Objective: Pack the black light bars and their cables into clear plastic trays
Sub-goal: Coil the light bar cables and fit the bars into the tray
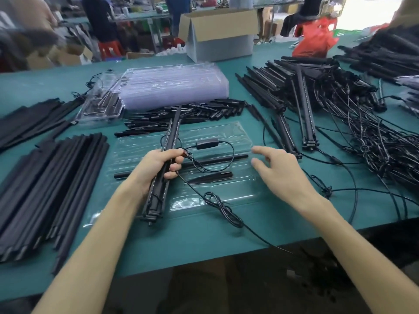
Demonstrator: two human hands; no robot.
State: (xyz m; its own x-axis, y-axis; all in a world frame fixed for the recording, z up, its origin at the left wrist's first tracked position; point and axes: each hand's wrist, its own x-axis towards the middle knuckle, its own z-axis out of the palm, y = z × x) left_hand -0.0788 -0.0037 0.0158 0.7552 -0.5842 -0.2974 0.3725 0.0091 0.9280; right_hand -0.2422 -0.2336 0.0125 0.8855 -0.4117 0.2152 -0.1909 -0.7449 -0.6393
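My left hand [162,164] grips a pair of black light bars [172,130] held lengthwise, pointing away from me above a clear plastic tray [229,134] that lies flat before me. A thin black cable [217,203] with a small controller box [205,145] loops from the bars across the tray and runs off the table's front edge. Two black pieces [210,176] lie in the tray's grooves. Hovering over the tray's right end, my right hand [281,171] has its fingers spread and relaxed, holding nothing.
A stack of clear trays [172,85] stands behind, with a filled tray [99,107] to its left. Black strips [52,177] are piled at left, short black parts [190,114] in the middle, light bars with tangled cables [340,109] at right. A cardboard box [220,35] sits at the back.
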